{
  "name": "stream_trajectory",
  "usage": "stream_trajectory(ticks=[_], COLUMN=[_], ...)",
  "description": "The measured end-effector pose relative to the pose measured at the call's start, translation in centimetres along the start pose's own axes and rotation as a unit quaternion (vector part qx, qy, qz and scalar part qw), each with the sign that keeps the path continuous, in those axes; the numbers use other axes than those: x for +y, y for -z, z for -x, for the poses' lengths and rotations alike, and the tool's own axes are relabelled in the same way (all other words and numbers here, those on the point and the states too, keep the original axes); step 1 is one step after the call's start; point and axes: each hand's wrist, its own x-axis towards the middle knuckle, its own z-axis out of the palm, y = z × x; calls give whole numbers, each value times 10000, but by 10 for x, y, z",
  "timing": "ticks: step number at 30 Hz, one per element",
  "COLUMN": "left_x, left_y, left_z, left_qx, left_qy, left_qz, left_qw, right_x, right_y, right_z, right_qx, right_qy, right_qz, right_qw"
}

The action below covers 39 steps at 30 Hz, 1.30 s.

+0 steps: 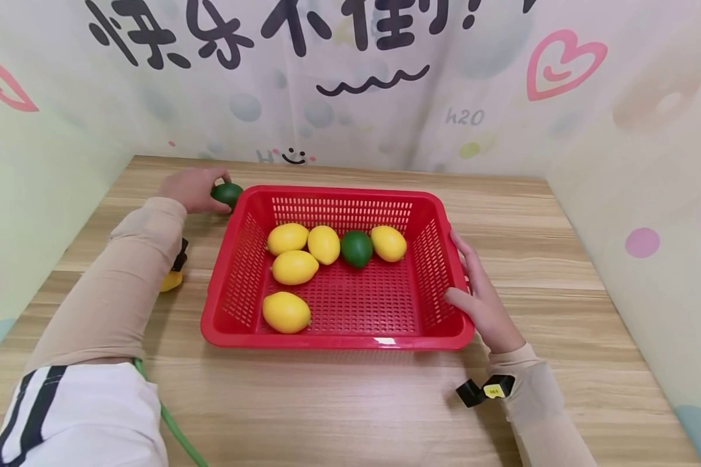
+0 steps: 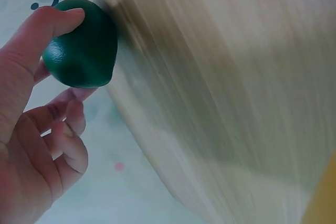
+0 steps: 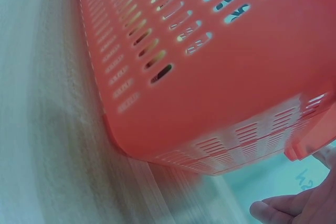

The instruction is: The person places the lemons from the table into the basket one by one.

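My left hand [image 1: 193, 189] pinches a dark green lime [image 2: 84, 48] between thumb and fingers, just outside the back left corner of a red plastic basket [image 1: 339, 342]. In the left wrist view the thumb lies across the lime, and the lower fingers are curled away from it. My right hand [image 1: 485, 308] holds the basket's right side, thumb over the rim and fingers along the outside. Inside the basket lie several yellow lemons [image 1: 295, 267] and another green lime [image 1: 356, 249]. From the right wrist view, the slotted basket wall [image 3: 252, 93] fills most of the picture.
A yellow thing [image 1: 172, 281], mostly hidden by the left forearm, sits on the wooden table [image 1: 339, 402]. A green cord [image 1: 178, 431] runs beside the left sleeve. Behind the table hangs a printed backdrop [image 1: 350, 123], and pale walls stand at both sides.
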Motion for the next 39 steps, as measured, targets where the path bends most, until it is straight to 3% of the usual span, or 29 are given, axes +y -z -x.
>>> stream_trajectory(ticks=[7, 16, 22, 30, 39], left_x=[-4, -7, 2, 8, 11], left_y=[-2, 9, 19, 31, 56], left_z=[1, 6, 15, 22, 36], left_qx=[55, 48, 20, 147, 406], left_qy=[14, 16, 109, -86, 3], left_qz=[-93, 11, 73, 251, 283], left_qw=[9999, 10000, 9999, 9995, 9988], right_x=[-1, -2, -3, -2, -3], right_y=[-1, -2, -2, -2, -3], right_z=[-1, 0, 0, 0, 1], right_qx=[-18, 7, 11, -13, -10], right_qy=[13, -94, -125, -91, -115], right_qz=[-6, 32, 28, 8, -19], right_qw=[10000, 10000, 9999, 10000, 9999])
